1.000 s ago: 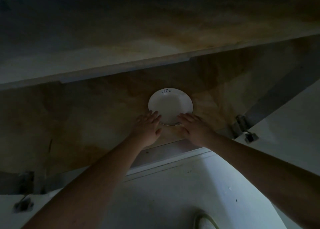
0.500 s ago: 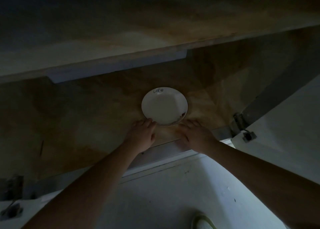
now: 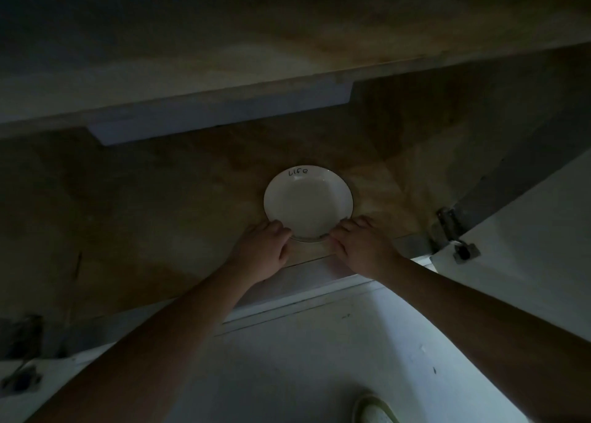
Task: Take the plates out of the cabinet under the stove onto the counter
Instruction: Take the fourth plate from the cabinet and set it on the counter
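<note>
Change since half a second ago: both hands have closed in on the near rim of the plate; before they lay just short of it, now their fingertips meet its edge. Plate itself reads as unmoved on the cabinet floor.

Cabinet floor (image 3: 160, 218): brown, blotchy board, dim light, a pale shelf edge overhead. Open door (image 3: 527, 240) on the right, hinge (image 3: 447, 227) at its inner corner. White floor (image 3: 319, 374) below the cabinet front.

Plate (image 3: 308, 203): white, round, shallow, dark thin rim line, word "life" written near the far edge. It sits flat inside the cabinet, close to the front lip, centre of view. A second rim shows just under its near edge, so probably a stack of at least two; count cannot be told.

Handling, judged: ceramic, stiff, glazed and so slick, chips or breaks if dropped or knocked on the cabinet frame. A stack would be moderately heavy. Best hold is opposite sides of the rim, fingers under, thumbs on top.

Left hand (image 3: 265, 250): forearm reaching in from lower left, palm down, fingers curled at the near-left rim, touching it. Right hand (image 3: 361, 246): mirror pose at the near-right rim, fingers bent onto the edge. Whether either has a full hold yet, cannot tell; nothing lifted
</note>
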The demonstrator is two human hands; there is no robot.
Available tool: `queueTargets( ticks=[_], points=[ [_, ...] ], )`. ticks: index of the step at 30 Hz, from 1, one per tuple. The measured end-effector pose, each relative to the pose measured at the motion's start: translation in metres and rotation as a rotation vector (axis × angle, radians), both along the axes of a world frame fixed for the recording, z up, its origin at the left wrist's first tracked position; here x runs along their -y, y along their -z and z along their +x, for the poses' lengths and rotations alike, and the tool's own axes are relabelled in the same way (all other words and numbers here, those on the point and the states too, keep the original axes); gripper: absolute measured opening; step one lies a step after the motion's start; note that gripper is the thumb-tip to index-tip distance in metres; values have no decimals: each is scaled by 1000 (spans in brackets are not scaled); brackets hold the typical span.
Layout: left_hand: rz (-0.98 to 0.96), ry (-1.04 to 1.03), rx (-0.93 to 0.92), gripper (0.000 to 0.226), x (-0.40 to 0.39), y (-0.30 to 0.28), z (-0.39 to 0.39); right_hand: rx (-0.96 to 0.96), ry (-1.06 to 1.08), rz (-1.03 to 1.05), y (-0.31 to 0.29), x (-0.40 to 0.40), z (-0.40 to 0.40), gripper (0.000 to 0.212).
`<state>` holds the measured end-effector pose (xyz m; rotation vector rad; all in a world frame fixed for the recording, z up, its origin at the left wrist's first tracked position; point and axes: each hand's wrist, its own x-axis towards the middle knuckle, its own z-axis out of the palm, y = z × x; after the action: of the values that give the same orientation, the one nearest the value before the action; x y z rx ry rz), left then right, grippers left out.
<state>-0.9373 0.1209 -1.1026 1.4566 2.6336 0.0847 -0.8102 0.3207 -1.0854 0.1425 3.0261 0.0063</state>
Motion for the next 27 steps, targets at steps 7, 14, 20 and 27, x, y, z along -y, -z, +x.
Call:
queueTargets(
  ticks=[7, 14, 20, 27],
  points=[
    [428, -418, 382, 24, -10, -6, -19, -185, 369, -656, 5, -20, -18, 38],
    [793, -1098, 1055, 57, -24, -1, -39, -43, 876, -1497, -1, -39, -45, 32],
    [864, -1031, 1413, 42, -25, -7, -36, -183, 998, -1864, -2, -49, -54, 56],
    [849, -1089, 1533, 75, -15, -10, -44, -122, 1025, -2019, -2, -54, -43, 60]
  ],
)
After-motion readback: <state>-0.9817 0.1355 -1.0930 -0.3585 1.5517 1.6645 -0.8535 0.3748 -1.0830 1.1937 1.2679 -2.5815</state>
